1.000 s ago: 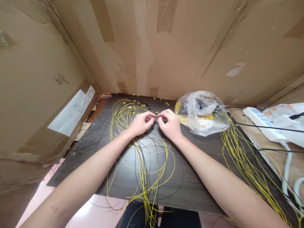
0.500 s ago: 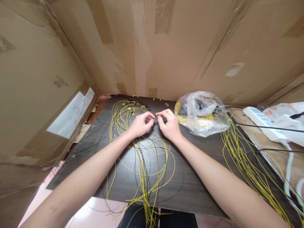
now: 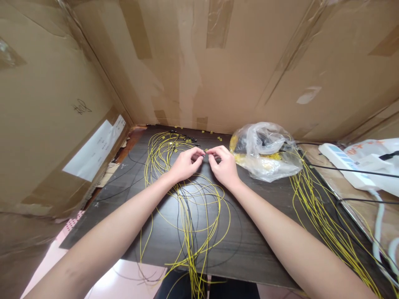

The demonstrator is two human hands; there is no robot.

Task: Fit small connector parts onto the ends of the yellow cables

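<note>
My left hand (image 3: 188,163) is closed in a pinch, its fingertips at a small dark piece (image 3: 204,153) too tiny to name. My right hand (image 3: 223,165) faces it, thumb and forefinger pinched together at the other side of that piece; what sits between them is hidden. Thin yellow wires (image 3: 158,155) loop beside and under my left hand, mixed with some black ones. Several small black wire ends (image 3: 188,138) lie just beyond my left hand. The wire bundle (image 3: 190,245) runs down between my forearms and over the table's front edge.
A clear plastic bag (image 3: 268,155) with yellow and black contents lies right of my hands. More yellow wires (image 3: 314,211) trail from it. A white power strip (image 3: 346,166) stands at far right. Cardboard walls (image 3: 193,74) enclose the dark table (image 3: 258,249); small yellow bits (image 3: 220,138) lie at its back.
My fingertips have drawn slightly closer together around the small dark piece. The view has shifted a little; wires and bag stay in place.
</note>
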